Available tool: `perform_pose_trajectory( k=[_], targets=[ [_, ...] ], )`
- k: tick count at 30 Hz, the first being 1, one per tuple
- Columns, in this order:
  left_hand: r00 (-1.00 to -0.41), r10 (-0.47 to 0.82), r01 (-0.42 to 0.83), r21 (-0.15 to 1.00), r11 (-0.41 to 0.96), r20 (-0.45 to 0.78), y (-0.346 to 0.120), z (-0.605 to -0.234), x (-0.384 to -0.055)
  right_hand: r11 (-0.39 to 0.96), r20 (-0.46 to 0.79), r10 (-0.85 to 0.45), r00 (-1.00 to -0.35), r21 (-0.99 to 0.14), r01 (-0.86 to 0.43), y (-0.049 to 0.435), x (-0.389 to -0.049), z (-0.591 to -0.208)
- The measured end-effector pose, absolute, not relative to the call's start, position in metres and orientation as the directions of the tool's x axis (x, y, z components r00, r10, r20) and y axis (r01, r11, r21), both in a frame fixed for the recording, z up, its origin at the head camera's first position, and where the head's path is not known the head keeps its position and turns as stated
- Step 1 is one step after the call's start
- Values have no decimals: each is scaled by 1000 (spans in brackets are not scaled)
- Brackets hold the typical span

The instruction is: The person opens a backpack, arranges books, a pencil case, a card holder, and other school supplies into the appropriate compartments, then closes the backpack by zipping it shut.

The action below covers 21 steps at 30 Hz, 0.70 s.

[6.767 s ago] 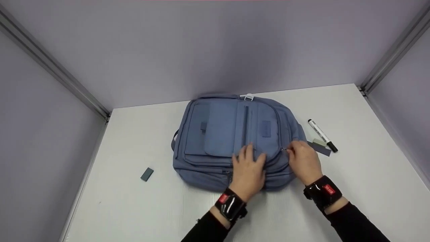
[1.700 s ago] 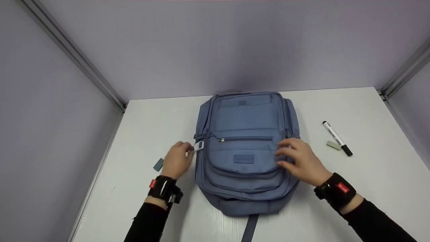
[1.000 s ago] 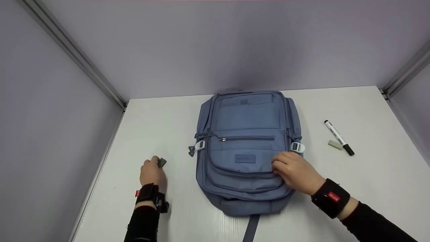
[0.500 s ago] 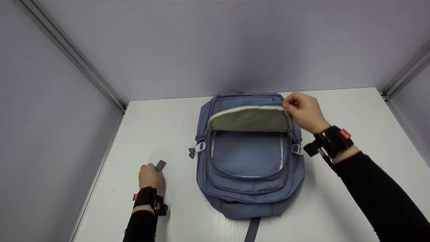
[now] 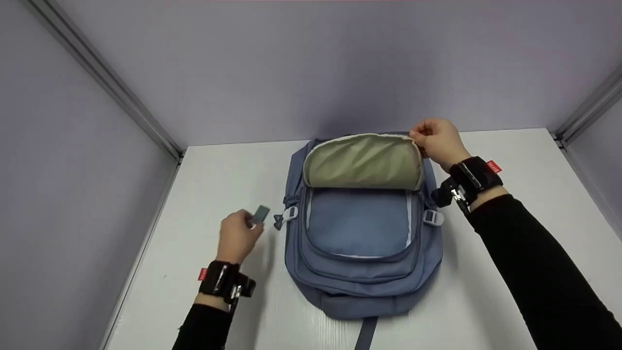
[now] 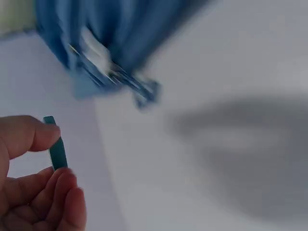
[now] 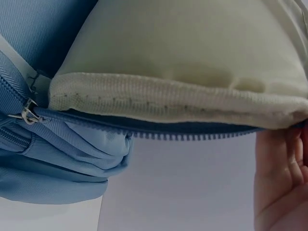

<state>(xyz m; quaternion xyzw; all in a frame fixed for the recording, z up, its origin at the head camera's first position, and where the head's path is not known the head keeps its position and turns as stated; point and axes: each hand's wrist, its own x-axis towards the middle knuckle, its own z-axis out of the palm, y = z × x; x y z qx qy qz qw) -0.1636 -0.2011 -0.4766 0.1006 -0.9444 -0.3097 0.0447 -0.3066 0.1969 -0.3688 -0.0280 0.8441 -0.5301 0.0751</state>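
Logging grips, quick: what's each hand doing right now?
Left hand: pinches the small grey-green block.
Right hand: holds the backpack's front flap folded back.

A bare recording booth: plain lilac walls (image 5: 311,63), aluminium corner rails (image 5: 102,78), white table (image 5: 486,291).

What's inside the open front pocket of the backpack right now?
Only blue inner fabric shows inside the open pocket of the backpack. The right hand holds the beige-lined flap up; the pocket's lower depths stay hidden.
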Motion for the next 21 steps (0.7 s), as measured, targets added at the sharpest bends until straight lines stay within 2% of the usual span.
perform_pose_trajectory(
  k=[3,6,10,14,17,21],
  targets=[
    [-998,-38,5,650,759,52,-150,-440,-173,442,-82,-112,-990,-897,24,197,-305,-368],
    [-998,68,45,669,742,-8,-107,-422,-185,448,-64,-114,-991,-894,6,196,-301,-367],
    [-979,34,-116,691,714,-199,-73,-422,-206,453,-31,-135,-990,-891,-34,192,-293,-366],
    [-932,-36,-314,750,583,-362,-59,-432,-219,446,-8,-151,-988,-893,-61,189,-286,-364],
    [-931,22,-305,811,500,-363,-56,-437,-220,446,-3,-153,-988,-893,-66,188,-284,-364],
    [-938,154,-222,881,418,-310,-58,-440,-214,435,-9,-146,-989,-899,-56,190,-284,-366]
  ],
)
